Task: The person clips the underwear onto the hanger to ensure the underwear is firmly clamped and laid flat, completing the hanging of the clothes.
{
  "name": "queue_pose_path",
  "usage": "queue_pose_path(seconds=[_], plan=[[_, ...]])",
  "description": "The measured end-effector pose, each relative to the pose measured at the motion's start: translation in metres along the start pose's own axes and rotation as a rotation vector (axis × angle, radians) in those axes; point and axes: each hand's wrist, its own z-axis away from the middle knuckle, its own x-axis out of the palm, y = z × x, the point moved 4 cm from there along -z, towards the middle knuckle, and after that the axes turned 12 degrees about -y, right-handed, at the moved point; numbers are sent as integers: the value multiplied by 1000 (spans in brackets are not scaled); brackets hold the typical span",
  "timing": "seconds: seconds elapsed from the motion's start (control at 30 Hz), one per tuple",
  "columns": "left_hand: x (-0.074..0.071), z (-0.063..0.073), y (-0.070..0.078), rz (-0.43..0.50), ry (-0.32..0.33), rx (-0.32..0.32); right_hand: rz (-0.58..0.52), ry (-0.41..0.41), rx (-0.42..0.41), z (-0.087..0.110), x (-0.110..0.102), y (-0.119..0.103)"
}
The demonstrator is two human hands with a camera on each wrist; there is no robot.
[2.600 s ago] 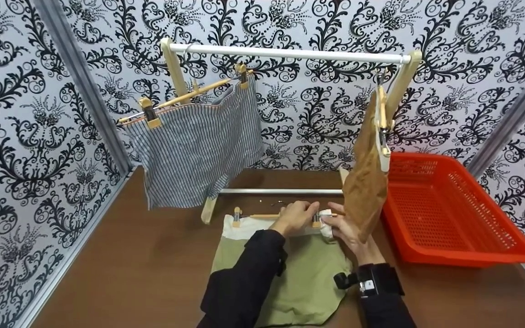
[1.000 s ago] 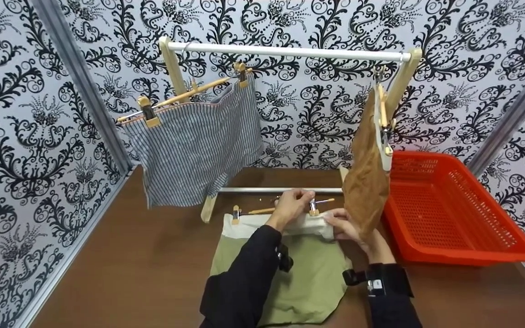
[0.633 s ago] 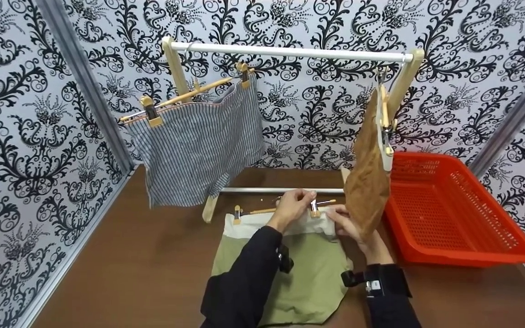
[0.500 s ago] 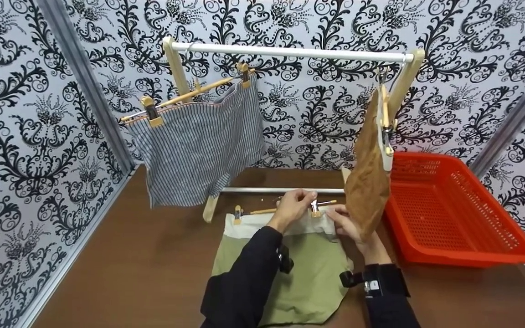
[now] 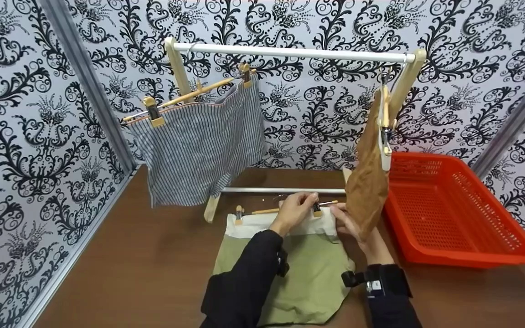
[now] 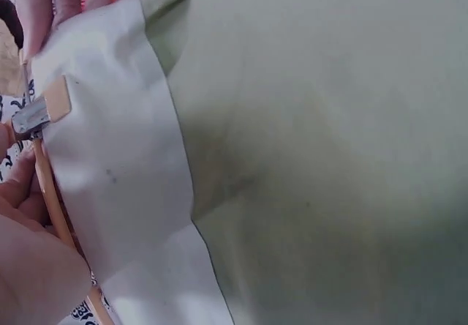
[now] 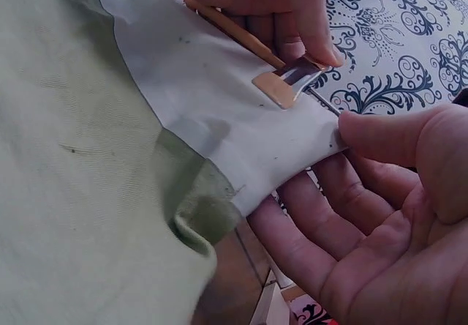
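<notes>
A green garment (image 5: pixel 306 282) with a white waistband (image 5: pixel 262 224) lies flat on the brown table, a wooden clip hanger (image 5: pixel 262 211) along its top edge. My left hand (image 5: pixel 295 212) pinches the hanger's right clip (image 7: pixel 281 83), thumb on its back end; the clip's wooden jaw lies over the waistband. The waistband's right corner is pinched by my right hand (image 7: pixel 387 200), with the thumb on top and the fingers beneath. The hanger's left clip (image 5: pixel 239 216) sits on the waistband's left end. A hanging brown cloth partly hides my right hand in the head view.
A rack with a white rail (image 5: pixel 290 51) stands behind. Striped shorts (image 5: pixel 203 150) hang at its left, a brown garment (image 5: pixel 366 182) at its right, close above my right wrist. A red plastic basket (image 5: pixel 472 257) stands on the right.
My left hand has raised the right clip slightly, and it has tipped back down onto the waistband. The bunched right corner of the waistband now lies straighter, with my right hand still at it.
</notes>
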Motion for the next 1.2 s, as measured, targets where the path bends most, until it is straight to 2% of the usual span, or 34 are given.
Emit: queue_pose_path(seconds=[0.2,0.37,0.5,0.67,0.77,0.83,1.03,1.13,1.2], plan=[[0,1,0,2,-9,17,-21,-2,5,0,-1,-2],[2,3,0,29,-56,10,-32,-39,22,-3,-1,-3],[4,5,-1,-1,-94,7,-19,-51,27,-3,1,-5],[5,6,0,-25,-109,17,-19,-43,36,-2,3,-6],[3,5,2,-13,-88,35,10,-39,4,-1,3,-9],[0,4,3,-19,-65,35,101,-6,-54,1,1,-12],[-12,4,4,-132,2,13,307,112,-274,8,-1,-18],[-19,7,5,-254,27,1,353,101,-294,6,3,-15],[-25,9,6,-371,34,-17,367,55,-247,2,6,-11]])
